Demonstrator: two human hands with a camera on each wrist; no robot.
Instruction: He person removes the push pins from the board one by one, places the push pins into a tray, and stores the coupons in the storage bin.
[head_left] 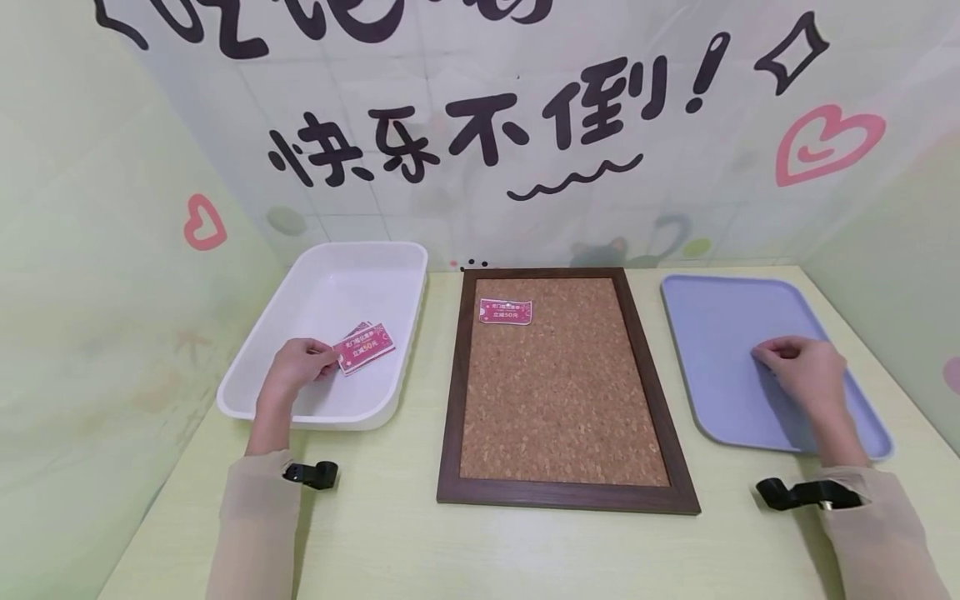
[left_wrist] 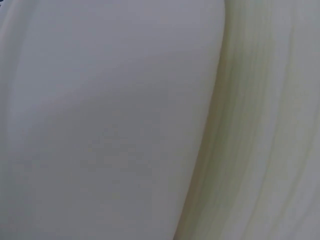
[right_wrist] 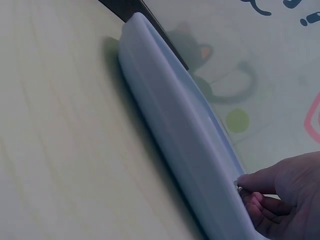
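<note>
My left hand (head_left: pixel 302 364) is over the white bin (head_left: pixel 324 260) and pinches a pink coupon card (head_left: pixel 365 348) by its left edge. Part of a second pink card (head_left: pixel 356 330) shows behind it. Above the blue tray (head_left: pixel 720 358), my right hand (head_left: pixel 806 371) holds thumb and fingertips together; in the right wrist view a tiny clear pushpin (right_wrist: pixel 236 184) shows between them. Another pink coupon (head_left: pixel 506 312) hangs at the upper left of the corkboard (head_left: pixel 562 400), with a small clear pin at its top edge. The left wrist view shows only bin wall and table.
The dark-framed corkboard lies between the bin on the left and the tray on the right, all on a pale wooden table (head_left: pixel 525 550). Printed fabric walls (head_left: pixel 465 225) stand behind and at both sides, close to the bin and tray.
</note>
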